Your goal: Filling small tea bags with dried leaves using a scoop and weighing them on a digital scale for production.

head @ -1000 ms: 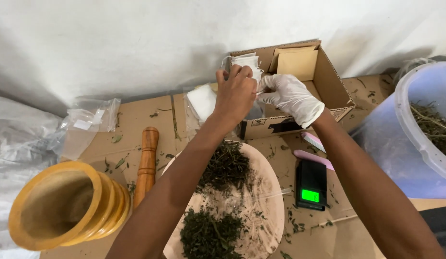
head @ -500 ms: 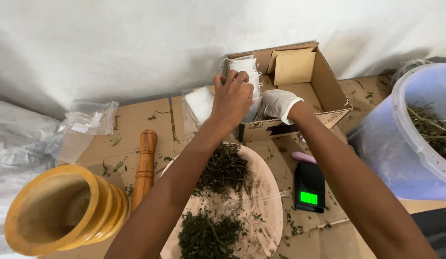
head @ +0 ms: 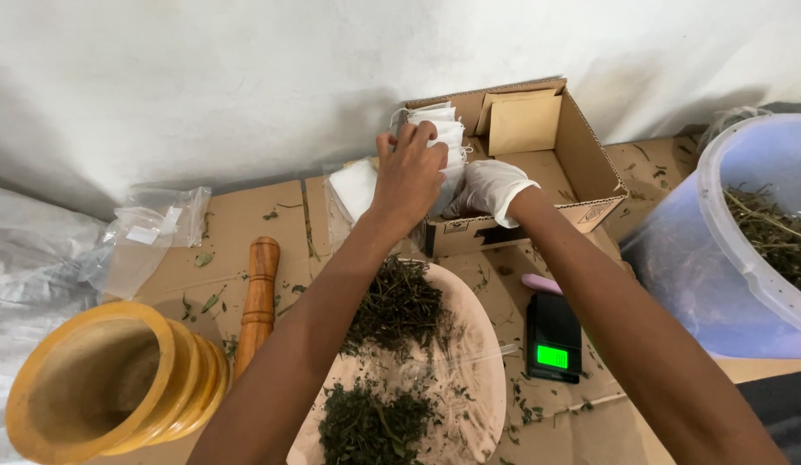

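Head view: a stack of small white mesh sachets (head: 441, 138), standing in the open brown cardboard box (head: 581, 146), is being gripped by the bare left hand (head: 409, 172). The white-gloved right hand (head: 486, 188) is being closed on its lower edge. Separating one sachet appears due next, calling for a fingertip pinch.

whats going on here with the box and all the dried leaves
A person reaches both hands into an open cardboard box. The bare left hand rests on a stack of small white bags standing in the box, and the gloved right hand is beside them lower down. Nearer the person, a round tray holds dried herbs, with a small scale, a wooden pestle and a yellow mortar around it.
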